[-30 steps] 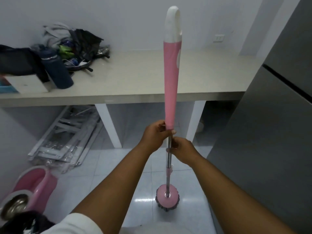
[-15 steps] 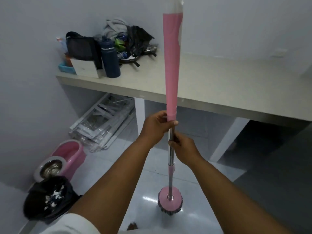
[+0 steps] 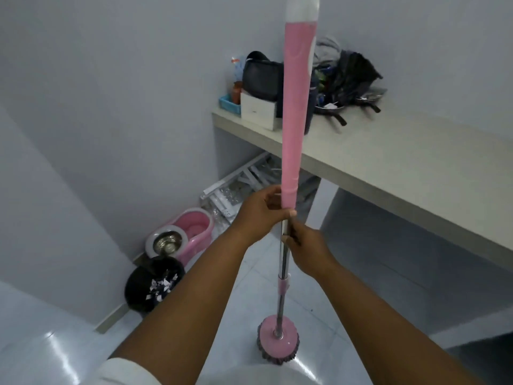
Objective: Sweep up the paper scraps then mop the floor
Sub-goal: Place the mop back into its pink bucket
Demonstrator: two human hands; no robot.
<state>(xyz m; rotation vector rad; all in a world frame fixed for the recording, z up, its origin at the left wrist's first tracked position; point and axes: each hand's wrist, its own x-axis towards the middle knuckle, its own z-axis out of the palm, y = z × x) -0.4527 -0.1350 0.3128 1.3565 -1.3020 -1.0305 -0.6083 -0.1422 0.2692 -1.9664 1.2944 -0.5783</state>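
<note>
Gripping upright mop's (image 3: 294, 120) pink sleeve with left hand (image 3: 259, 215), clasping steel shaft just below with right hand (image 3: 308, 247), bucket (image 3: 194, 232) left of mop.

The mop (image 3: 295, 107) stands upright, its round head (image 3: 288, 346) on the tiled floor (image 3: 361, 287). The left hand (image 3: 258, 212) grips the bottom of the pink sleeve; the right hand (image 3: 308, 248) grips the metal shaft just below. A pink bucket (image 3: 194, 232) and a black bag (image 3: 138, 290) holding paper scraps (image 3: 161, 284) sit by the wall, near the tabletop (image 3: 402, 157).
</note>
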